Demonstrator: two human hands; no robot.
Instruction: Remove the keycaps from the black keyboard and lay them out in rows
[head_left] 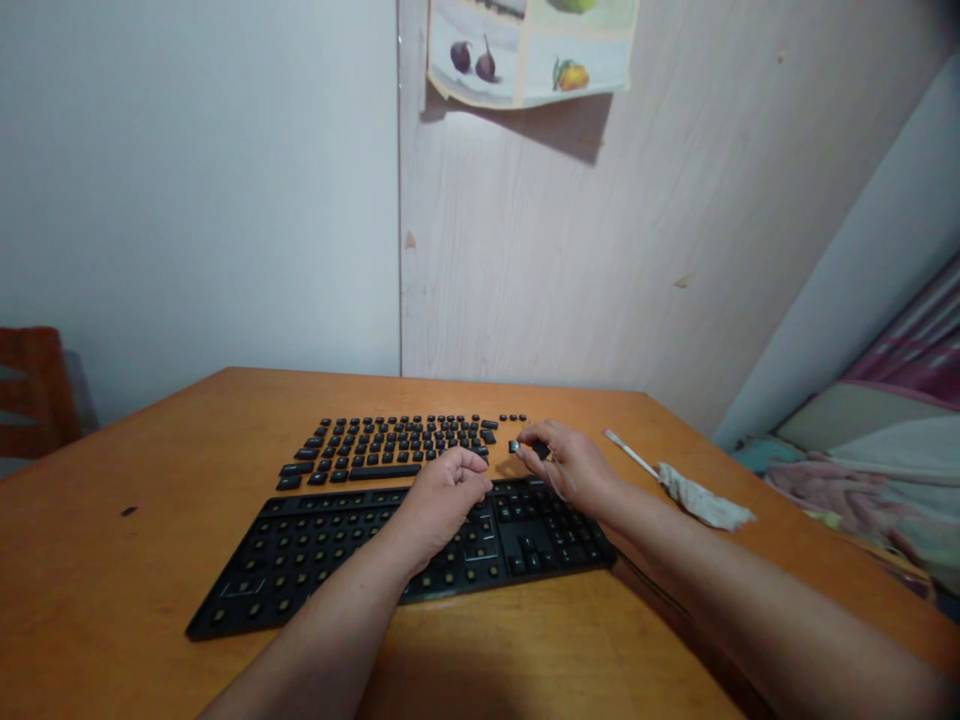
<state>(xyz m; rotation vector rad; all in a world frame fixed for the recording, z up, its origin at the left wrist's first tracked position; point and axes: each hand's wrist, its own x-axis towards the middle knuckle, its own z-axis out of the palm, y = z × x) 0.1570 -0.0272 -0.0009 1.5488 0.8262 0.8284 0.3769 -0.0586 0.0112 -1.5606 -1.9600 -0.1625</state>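
A pale wall (pixel 225 200) stood behind the orange-brown wooden desk (pixel 97 560), with a sheet of fruit pictures (pixel 517 60) hanging from the panelled part. The black keyboard (pixel 247 560) lay nearer the wearer than the desk's far edge, slightly askew. Bare switch posts showed across its left and middle parts, while the block toward the desk's right edge carried its keys.

Loose black key caps (pixel 386 471) sat in keyboard-like rows between the board and the far edge. The right hand (pixel 574 465) was over the far right part of the board, thumb and forefinger clamped on a small cap (pixel 514 446), just beside the right end of the rows; a dark piece showed behind those fingers. The left hand (pixel 442 500) was over the middle of the board, fingers curled and drawn in close to the thumb; whether they gripped anything could not be told. A whitish cloth (pixel 705 498) on a thin stick (pixel 632 454) lay near the desk's right edge. A small dark scrap (pixel 130 511) lay toward the left edge.

The step in hand looked like the handling of one single cap. The next move seemed to call for a light pinch, the cap's facing checked, and both wrists clear of the ordered rows.
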